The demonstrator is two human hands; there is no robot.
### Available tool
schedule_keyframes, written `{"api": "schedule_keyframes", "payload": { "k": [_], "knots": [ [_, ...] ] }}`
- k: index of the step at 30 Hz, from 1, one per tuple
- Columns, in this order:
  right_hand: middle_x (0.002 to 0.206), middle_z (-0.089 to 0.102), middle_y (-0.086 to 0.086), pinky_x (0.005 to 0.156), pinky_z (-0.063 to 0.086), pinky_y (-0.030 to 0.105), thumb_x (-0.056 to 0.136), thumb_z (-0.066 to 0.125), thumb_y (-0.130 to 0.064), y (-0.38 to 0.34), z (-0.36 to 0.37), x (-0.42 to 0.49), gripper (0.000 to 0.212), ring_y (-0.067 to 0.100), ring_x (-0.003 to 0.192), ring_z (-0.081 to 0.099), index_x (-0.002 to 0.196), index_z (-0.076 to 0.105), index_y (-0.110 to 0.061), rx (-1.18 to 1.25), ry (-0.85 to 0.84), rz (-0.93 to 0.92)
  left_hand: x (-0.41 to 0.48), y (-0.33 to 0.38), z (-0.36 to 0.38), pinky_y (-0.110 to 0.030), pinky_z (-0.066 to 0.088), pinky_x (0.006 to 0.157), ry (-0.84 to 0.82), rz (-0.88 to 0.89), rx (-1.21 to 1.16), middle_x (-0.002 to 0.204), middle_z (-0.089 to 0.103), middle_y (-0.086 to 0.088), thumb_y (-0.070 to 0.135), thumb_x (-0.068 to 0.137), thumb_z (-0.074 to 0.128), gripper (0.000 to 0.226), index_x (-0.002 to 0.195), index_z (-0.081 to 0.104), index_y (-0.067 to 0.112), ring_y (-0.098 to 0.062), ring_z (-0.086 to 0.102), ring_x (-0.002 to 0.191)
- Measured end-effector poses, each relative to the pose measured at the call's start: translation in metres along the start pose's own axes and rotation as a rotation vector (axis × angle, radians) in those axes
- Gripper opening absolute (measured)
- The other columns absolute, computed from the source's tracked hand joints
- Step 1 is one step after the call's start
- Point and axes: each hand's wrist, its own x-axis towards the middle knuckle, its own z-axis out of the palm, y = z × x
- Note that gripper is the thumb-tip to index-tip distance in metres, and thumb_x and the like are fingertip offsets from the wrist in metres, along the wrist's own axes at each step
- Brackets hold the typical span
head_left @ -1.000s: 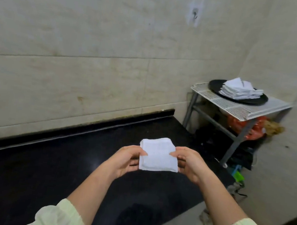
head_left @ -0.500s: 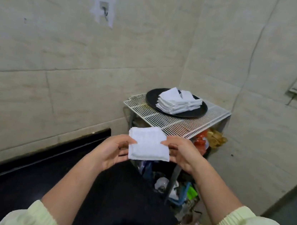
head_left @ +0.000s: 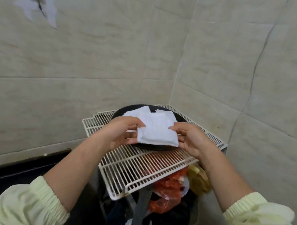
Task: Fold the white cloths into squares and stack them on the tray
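Mid-frame, the left hand (head_left: 123,131) and right hand (head_left: 189,138) pinch one folded cloth (head_left: 157,134) by its sides, hiding most of the black tray (head_left: 119,111) and its cloth stack (head_left: 155,113), count unclear.

Two hands: left hand (head_left: 120,133) and right hand (head_left: 190,140), centre of the frame, with one folded white cloth (head_left: 157,134) between them. One black tray (head_left: 121,112) behind, bearing one stack of white cloths (head_left: 143,114) (number of cloths cannot be counted). One white wire rack (head_left: 137,169), centre; one red plastic bag (head_left: 166,193), lower centre-right.
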Motion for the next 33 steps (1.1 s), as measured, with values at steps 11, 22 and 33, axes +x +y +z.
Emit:
{"api": "schedule_keyframes", "payload": {
  "k": [11, 22, 33],
  "knots": [
    [0.075, 0.059, 0.008, 0.049, 0.053, 0.024, 0.081, 0.060, 0.001, -0.059, -0.094, 0.120, 0.011, 0.015, 0.054, 0.063, 0.091, 0.064, -0.003, -0.089, -0.068, 0.018, 0.110, 0.032, 0.090, -0.023, 0.051, 0.052, 0.195, 0.064, 0.150, 0.073, 0.053, -0.001, 0.008, 0.082, 0.065, 0.006, 0.084, 0.065, 0.014, -0.016, 0.055, 0.063],
    [0.072, 0.063, 0.007, 0.063, 0.053, 0.032, 0.082, 0.063, -0.002, -0.043, -0.107, 0.204, 0.009, 0.018, 0.060, 0.062, 0.091, 0.065, -0.006, -0.238, -0.113, 0.093, 0.178, 0.022, 0.092, -0.025, 0.053, 0.051, 0.351, 0.051, 0.391, 0.069, 0.057, -0.008, 0.001, 0.084, 0.061, 0.009, 0.076, 0.062, 0.004, -0.016, 0.055, 0.049],
    [0.074, 0.067, 0.008, 0.056, 0.052, 0.027, 0.076, 0.063, -0.001, -0.032, -0.095, 0.229, 0.011, 0.019, 0.064, 0.065, 0.085, 0.066, -0.006, -0.549, -0.156, 0.116, 0.185, 0.005, 0.077, -0.043, 0.059, 0.076, 0.390, 0.159, 0.763, 0.089, 0.069, -0.008, 0.000, 0.073, 0.064, 0.084, 0.145, 0.034, 0.030, -0.027, 0.070, 0.079]
  ]
}}
